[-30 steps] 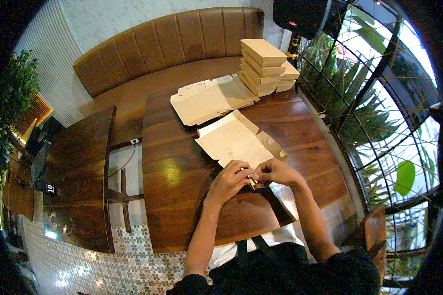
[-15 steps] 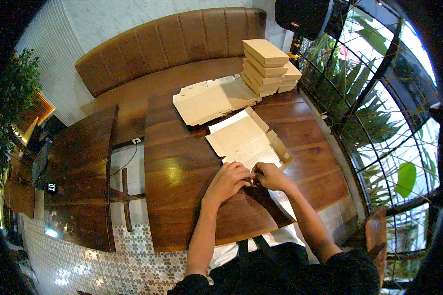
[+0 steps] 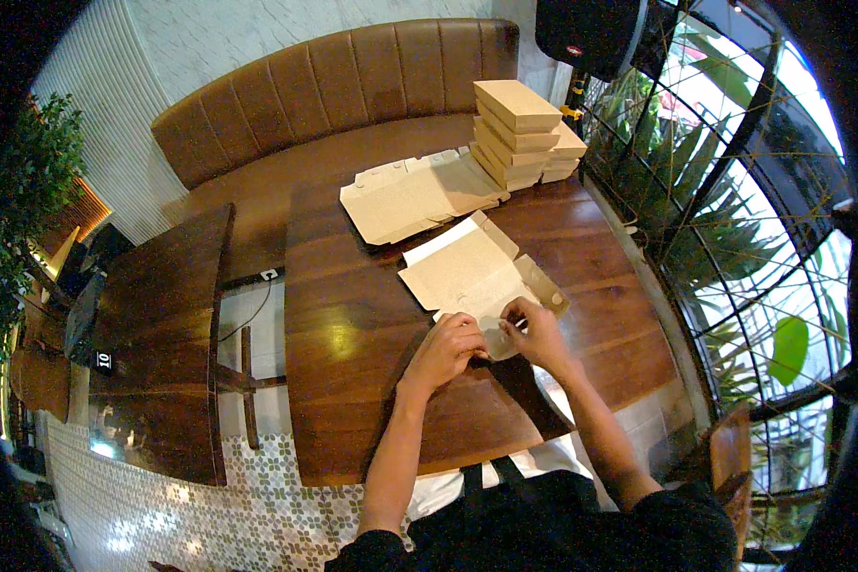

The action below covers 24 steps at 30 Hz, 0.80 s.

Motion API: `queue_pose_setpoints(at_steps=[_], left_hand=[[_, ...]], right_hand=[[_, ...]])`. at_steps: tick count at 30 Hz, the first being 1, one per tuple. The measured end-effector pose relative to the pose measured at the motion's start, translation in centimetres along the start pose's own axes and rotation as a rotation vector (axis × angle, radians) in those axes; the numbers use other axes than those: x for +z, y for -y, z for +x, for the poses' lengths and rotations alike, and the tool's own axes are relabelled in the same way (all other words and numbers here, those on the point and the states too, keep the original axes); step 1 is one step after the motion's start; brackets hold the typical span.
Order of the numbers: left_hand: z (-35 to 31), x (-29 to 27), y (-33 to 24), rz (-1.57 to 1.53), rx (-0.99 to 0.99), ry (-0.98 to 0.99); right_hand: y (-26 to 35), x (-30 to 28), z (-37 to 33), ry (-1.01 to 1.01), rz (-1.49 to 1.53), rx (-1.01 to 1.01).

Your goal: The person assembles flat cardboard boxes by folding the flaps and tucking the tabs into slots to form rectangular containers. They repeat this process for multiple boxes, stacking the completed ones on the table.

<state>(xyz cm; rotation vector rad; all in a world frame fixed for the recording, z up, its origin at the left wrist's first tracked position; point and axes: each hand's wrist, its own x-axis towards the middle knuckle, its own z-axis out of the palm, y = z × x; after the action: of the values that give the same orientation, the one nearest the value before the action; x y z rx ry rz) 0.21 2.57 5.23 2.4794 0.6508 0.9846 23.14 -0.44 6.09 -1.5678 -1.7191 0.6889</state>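
Note:
A partly folded cardboard box (image 3: 472, 264) lies on the wooden table in front of me, its lid panel spread toward the back and a side wall raised on the right. At its near edge my left hand (image 3: 448, 348) is closed, fingers curled against the left end of a small greyish cardboard flap (image 3: 494, 336). Across from it, my right hand (image 3: 536, 331) pinches the flap's right end between thumb and fingers. The fingertips partly cover the flap and the box's near edge.
Behind the box lie flat unfolded cardboard blanks (image 3: 400, 205). Finished-looking closed boxes (image 3: 517, 107) are stacked at the back right. A brown padded bench (image 3: 343, 76) curves along the wall, a metal lattice window (image 3: 734, 238) stands right, and another table (image 3: 157, 353) is left.
My right hand has shifted slightly up and away from the left hand. The small flap between them now shows more. The left hand has barely moved.

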Motion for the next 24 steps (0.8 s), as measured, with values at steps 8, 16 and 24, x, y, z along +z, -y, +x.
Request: queue_pose_setpoints(at_steps=[8, 16, 24], left_hand=[[-0.6, -0.7, 0.0, -0.270, -0.071, 0.108], [0.0, -0.7, -1.3, -0.498, -0.506, -0.119], [0.8, -2.5, -3.5, -0.396, -0.689, -0.072]], right_hand=[[-4.4, -4.7, 2.7, -0.430, -0.558, -0.119], [-3.1, -1.9, 0.8, -0.113, -0.264, -0.100], [3.3, 0.4, -3.4, -0.078, -0.263, -0.380]])
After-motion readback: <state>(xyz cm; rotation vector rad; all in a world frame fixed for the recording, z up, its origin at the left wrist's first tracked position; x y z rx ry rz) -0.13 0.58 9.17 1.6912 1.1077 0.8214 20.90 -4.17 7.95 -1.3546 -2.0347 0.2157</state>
